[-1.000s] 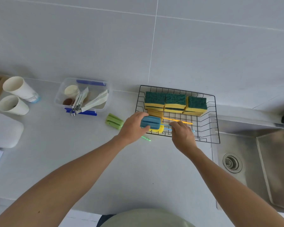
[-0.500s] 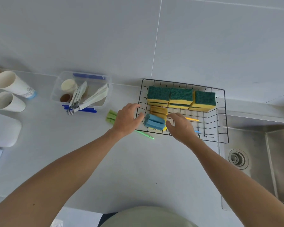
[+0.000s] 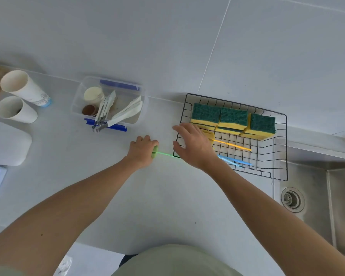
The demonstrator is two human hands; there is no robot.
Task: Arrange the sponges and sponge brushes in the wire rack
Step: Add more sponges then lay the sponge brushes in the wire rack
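The blue brush (image 3: 234, 160) that both hands were setting down half a second ago now lies in the rack (image 3: 277, 170) near its front edge, beside the yellow brush (image 3: 231, 144); sponges (image 3: 233, 118) line the back. The left hand (image 3: 141, 152) has dropped to the counter (image 3: 167, 196) and closed on the green brush (image 3: 163, 153), seemingly the last piece. The right hand (image 3: 193, 145) hovers spread, empty, over the rack's left edge

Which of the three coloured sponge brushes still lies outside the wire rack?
The green sponge brush: it lies on the counter with the left hand closed on its head, while the yellow brush and blue brush lie inside the wire rack.
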